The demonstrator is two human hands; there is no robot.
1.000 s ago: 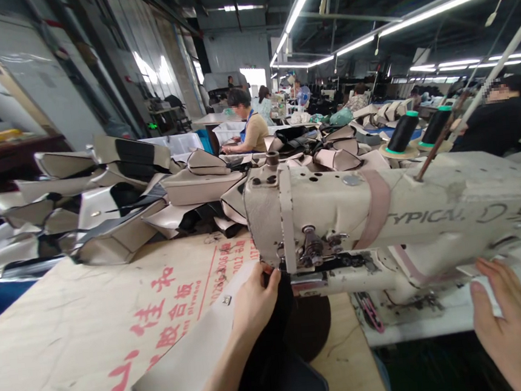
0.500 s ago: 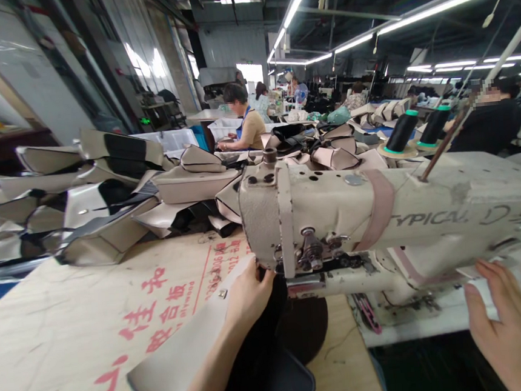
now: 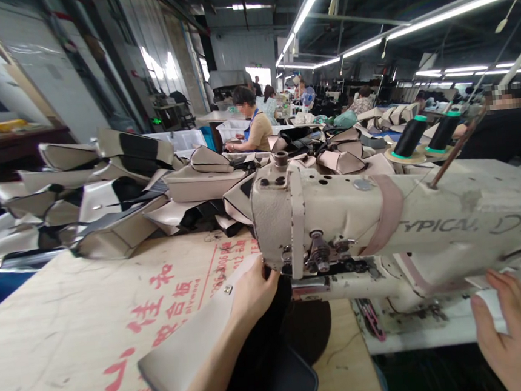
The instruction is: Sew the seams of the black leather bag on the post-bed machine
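Observation:
A worn beige sewing machine marked TYPICAL fills the middle and right. My left hand lies on a beige and black bag piece right under the machine's head, fingers curled and pressed on the material near the needle. The needle itself is hidden behind the head. My right hand rests at the lower right on a white piece on the machine bed, fingers stretched and together. A small metal clasp sits on the bag piece.
A plywood board with red printed characters covers the table at left. Several beige and black bag parts are heaped behind it. Two black thread cones stand at the back right. Other people sit at far tables.
The view has shifted slightly down and to the right. Both hands have stayed almost where they were, the left one still pressed at the machine's head.

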